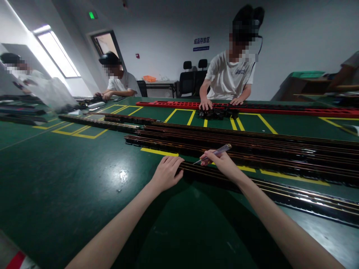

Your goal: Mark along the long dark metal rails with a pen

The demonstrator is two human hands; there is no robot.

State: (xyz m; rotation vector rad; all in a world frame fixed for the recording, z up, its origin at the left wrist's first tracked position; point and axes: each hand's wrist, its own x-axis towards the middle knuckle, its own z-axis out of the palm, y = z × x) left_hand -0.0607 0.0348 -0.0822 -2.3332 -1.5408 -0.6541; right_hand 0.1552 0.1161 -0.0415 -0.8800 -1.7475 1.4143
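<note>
My right hand [216, 161] is closed around a screwdriver [223, 148] with a see-through, purplish handle. Its thin shaft slants down to the left, with the tip at a long dark rail [272, 188] that has thin brass-coloured lines along it. Over the rail's left end my left hand [167, 172] is curled, gripping it from above with the thumb on the near side. The rail lies on the green table [92, 194] and runs off to the right. Whatever small part the tip meets is too small to make out.
Just beyond lies a bundle of similar dark rails [213, 140], with another rail [98, 123] to its left. A long red slotted rack [294, 110] crosses the table farther back. Opposite, a co-worker [228, 73] handles small black parts [217, 113]. Yellow tape [159, 152] marks the tabletop.
</note>
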